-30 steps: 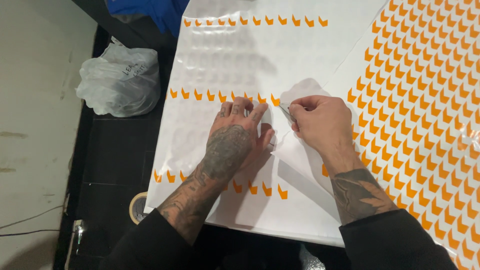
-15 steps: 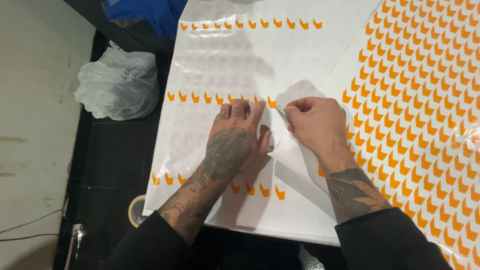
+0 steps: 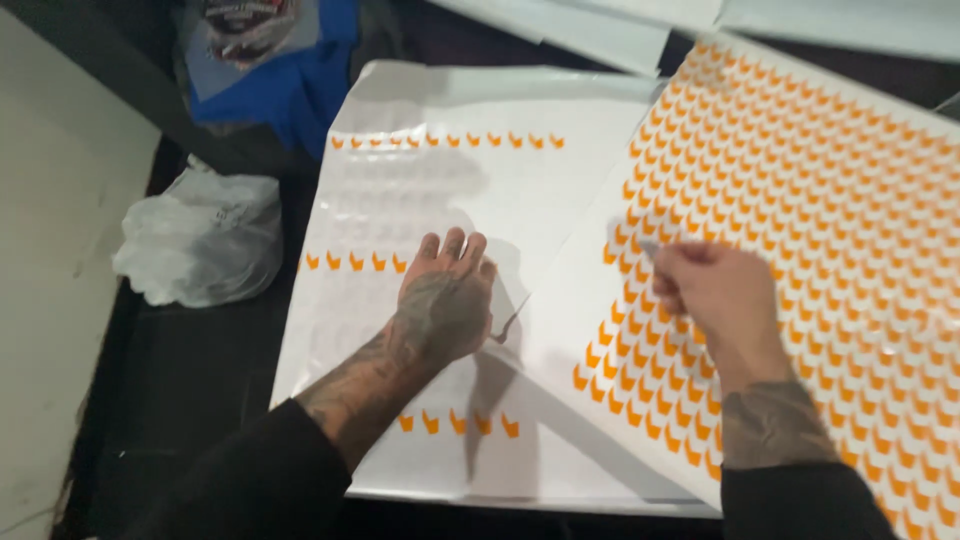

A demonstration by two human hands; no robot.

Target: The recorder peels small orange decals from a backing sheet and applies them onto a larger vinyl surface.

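left hand (image 3: 445,300): flat, palm down, fingers spread slightly, pressing the white sheet (image 3: 420,200)
right hand (image 3: 715,300): raised over the orange sticker sheet (image 3: 800,220), fingertips pinching a small pale piece (image 3: 648,247); blurred
piece: too blurred to tell axis
white sheet: long axis runs away from the person, on dark table (image 3: 190,370)

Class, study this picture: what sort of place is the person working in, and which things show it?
Probably a sign or sticker workshop: a white sheet of orange decals, a mostly stripped sheet under the left hand, and a dark worktable.
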